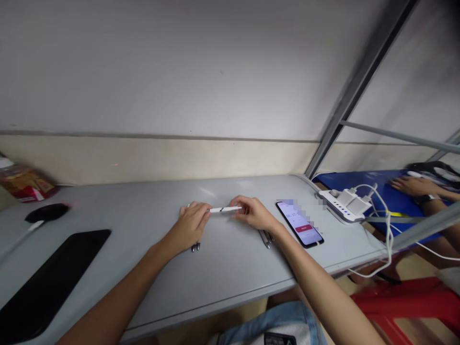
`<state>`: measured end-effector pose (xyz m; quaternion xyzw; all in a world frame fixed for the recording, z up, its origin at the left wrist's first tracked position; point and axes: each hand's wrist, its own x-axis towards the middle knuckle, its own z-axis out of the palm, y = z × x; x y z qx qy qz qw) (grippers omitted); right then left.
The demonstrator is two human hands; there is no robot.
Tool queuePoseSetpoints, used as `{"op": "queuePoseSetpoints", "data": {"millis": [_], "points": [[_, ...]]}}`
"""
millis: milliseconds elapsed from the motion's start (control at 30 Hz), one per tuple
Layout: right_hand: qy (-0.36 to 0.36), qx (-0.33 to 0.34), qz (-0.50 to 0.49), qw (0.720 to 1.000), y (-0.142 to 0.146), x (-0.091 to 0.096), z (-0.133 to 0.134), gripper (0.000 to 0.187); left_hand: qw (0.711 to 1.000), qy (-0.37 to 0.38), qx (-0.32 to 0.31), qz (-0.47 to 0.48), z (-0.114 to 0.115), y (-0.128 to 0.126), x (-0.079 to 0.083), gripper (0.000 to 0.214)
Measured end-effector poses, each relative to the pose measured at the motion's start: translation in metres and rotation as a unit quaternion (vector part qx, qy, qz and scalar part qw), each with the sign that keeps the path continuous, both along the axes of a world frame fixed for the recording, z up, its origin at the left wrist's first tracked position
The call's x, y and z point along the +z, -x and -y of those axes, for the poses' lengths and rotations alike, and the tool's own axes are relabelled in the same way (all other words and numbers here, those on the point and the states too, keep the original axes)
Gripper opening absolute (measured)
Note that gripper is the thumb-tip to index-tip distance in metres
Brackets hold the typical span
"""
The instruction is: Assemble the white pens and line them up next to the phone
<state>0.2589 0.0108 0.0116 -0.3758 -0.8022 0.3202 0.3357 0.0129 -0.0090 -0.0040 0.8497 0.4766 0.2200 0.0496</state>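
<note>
A gray tabletop (143,211) spans the middle of the frame, set against a pale wall (179,76) with a cream band along its foot. A gray metal post (351,103) slants down from the upper right, and beyond it lie a blue tabletop (345,178) and, at lower right, a red stool (413,299).

At center, I see a white pen (222,210) held level just above the gray surface. The left hand (192,223) has its grip closed on the pen's left end; the right hand (251,212) pinches the other end in its fingertips. A phone (301,224) with a lit screen lies right of center, near a white power strip (343,206) with plugs and looping cables.

Much escapes me. Metallic tips (195,247) poke out below the left hand, the rest covered by it; more pens (266,238) lie partly behind the right wrist, their number unclear. Blocky pixels mask part of the phone's screen. The left edge crops a blurred red-and-yellow container (28,184), and a black slab (57,282) runs off the lower left, near a dark oval object (46,212) I cannot identify. At far right, another person's hand (413,186) rests on the blue surface, the arm cut off.
</note>
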Motion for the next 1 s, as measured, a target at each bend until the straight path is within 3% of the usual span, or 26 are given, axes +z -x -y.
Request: {"op": "queuePoseSetpoints", "data": {"millis": [67,267,467,600,700,767,867,1000], "points": [[-0.010,-0.003,0.026,1.000,0.000,0.002,0.002,0.024,1.000,0.001,-0.004,0.001,0.000,0.000,0.000,0.031],[-0.002,-0.019,0.043,0.999,0.007,0.004,0.007,0.035,0.999,-0.028,0.023,-0.024,-0.001,-0.001,-0.002,0.025],[0.168,0.008,-0.103,0.980,0.015,0.001,0.005,0.038,0.996,-0.067,0.043,-0.036,0.003,-0.004,0.006,0.024],[0.194,-0.025,-0.306,0.932,0.016,0.004,0.001,0.028,0.999,-0.040,0.015,0.004,0.006,-0.007,0.011,0.027],[0.265,-0.041,-0.450,0.852,0.010,0.007,-0.005,0.027,0.999,-0.029,0.018,0.004,0.006,-0.006,0.011,0.028],[0.311,-0.036,-0.494,0.811,0.003,0.007,-0.009,0.025,0.998,-0.033,0.044,0.000,0.004,-0.003,0.008,0.027],[0.330,-0.002,-0.522,0.786,-0.005,0.006,-0.011,0.027,0.995,-0.049,0.085,-0.020,0.000,0.002,0.004,0.022],[0.323,0.016,-0.541,0.776,-0.007,0.005,-0.010,0.028,0.991,-0.052,0.110,-0.053,-0.003,0.006,0.000,0.022]]}}
